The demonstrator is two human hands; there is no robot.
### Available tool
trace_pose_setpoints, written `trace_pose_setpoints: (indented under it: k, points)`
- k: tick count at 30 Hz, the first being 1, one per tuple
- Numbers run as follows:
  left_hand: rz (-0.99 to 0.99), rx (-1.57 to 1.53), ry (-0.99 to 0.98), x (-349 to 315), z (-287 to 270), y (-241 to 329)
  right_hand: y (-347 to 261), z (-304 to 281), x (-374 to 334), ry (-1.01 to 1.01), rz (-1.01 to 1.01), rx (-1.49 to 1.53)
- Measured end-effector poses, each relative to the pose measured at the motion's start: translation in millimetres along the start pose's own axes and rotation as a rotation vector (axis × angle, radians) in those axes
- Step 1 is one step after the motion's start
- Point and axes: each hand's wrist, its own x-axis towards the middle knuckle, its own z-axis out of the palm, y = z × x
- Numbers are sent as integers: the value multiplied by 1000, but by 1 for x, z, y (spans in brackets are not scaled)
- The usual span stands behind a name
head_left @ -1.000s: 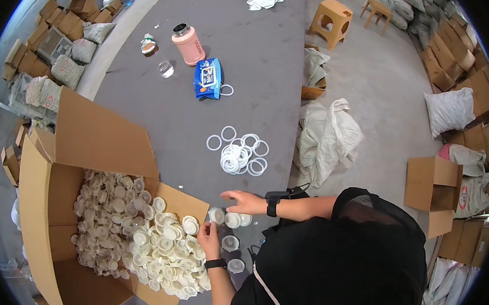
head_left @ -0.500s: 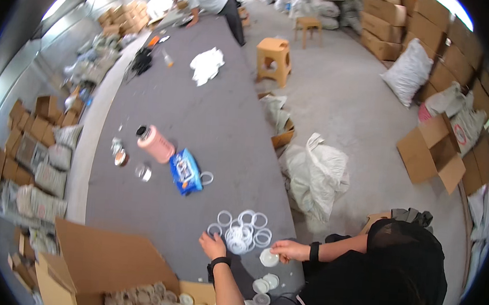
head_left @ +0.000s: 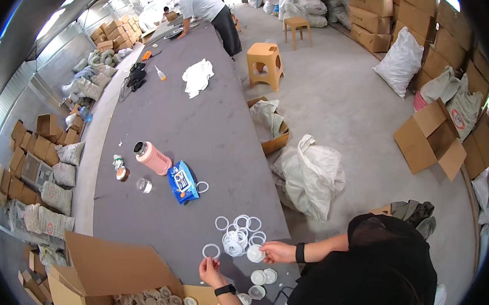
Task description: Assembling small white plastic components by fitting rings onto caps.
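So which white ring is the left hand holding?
The ring pinched by the left hand, lower left of the main cluster; the others in view lie in that cluster or beside the blue packet.

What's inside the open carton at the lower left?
Inside the carton, a heap of whitish round caps shows. The carton's floor is hidden beneath them, and the picture's lower edge cuts off the rest.

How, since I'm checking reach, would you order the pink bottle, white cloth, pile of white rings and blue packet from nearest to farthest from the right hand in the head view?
From the right hand:
1. Pile of white rings: just left
2. Blue packet: farther ahead, left
3. Pink bottle: left of the packet
4. White cloth: farthest ahead, left
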Motion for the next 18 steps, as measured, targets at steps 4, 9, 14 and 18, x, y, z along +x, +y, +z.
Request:
trace_pose_setpoints:
  k: [4,9,14,18]
  points:
    - [258,183,122,-71,8,31,0,43,-1,-129,65,28]
    - [586,421,31,-128,5,43,0,87,-10,-280,91,-23]
    - [832,686,112,-158,6,60,-1,108,-20,-345,108,22]
    - [903,724,161,-169,4,65,-4,119,-30,-399,139,33]
